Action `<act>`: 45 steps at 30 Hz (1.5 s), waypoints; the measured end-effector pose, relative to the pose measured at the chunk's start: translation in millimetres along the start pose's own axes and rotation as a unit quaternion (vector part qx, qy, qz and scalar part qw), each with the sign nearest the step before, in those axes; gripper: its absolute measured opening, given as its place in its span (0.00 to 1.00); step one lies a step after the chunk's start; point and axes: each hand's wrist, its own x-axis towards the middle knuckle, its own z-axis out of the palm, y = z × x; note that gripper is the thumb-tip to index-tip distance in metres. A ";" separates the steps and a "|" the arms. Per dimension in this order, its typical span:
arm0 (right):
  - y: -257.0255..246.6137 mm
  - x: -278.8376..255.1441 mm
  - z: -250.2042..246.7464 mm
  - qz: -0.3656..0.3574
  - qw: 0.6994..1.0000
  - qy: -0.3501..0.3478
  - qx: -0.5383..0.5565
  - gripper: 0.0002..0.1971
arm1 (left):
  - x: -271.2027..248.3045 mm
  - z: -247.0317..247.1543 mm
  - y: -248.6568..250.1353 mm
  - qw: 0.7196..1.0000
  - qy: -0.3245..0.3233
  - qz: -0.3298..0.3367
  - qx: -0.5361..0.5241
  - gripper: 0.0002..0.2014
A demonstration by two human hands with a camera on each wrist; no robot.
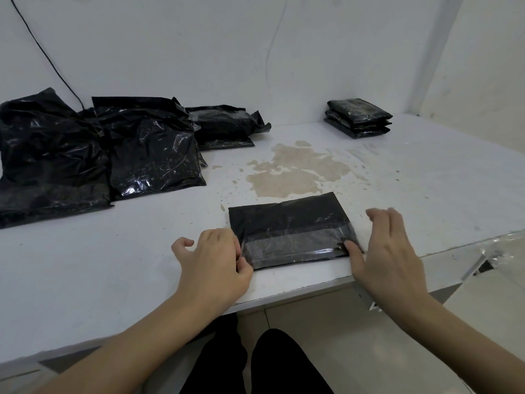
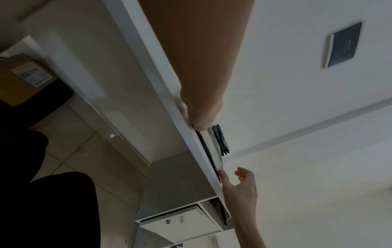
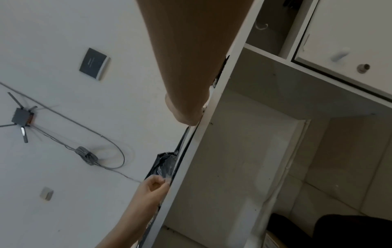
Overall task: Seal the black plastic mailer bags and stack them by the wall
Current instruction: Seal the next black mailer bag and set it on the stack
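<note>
Both hands are on the flat black plastic mailer bag (image 1: 292, 231) lying near the front edge of the white table (image 1: 426, 180), roughly 6 o'clock from the big tan stain (image 1: 295, 172). The left hand (image 1: 211, 263) has thumb and fingertips pinched together at the bag's left end, and there looks to be a clear strip in that pinch, probably the adhesive liner, though it's hard to be sure from here. The right hand (image 1: 387, 251) is spread fairly wide, holding nothing, just its thumb pressing down the bag's right end while the other fingers hover above the tabletop.

What I'd worry about: the flap is folded over but the seal isn't pressed down along its length yet. If the left hand tugs that strip sideways while only a thumb anchors the other end, the bag could skid or the flap could stick down crooked and wrinkled. It also sits close to the table's lip, so a hard pull could drag it off.

Further out, a small stack of sealed black mailers (image 1: 359, 118) sits against the wall at about 1 o'clock, and a heap of loose glossy black bags (image 1: 99, 155) waits around 10 o'clock.
</note>
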 end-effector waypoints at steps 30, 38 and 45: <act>-22.6 24.4 -14.9 -0.021 0.941 -0.275 -0.198 0.49 | 11.7 -23.0 -3.1 0.979 -0.104 0.063 0.163 0.28; -16.2 34.6 -24.7 -0.015 0.938 -0.303 -0.168 0.30 | 34.9 -30.1 5.2 0.973 -0.154 0.076 0.155 0.28; -32.7 31.3 -2.6 0.016 0.936 -0.276 -0.216 0.51 | 36.5 -13.7 29.8 0.953 -0.159 0.068 0.249 0.38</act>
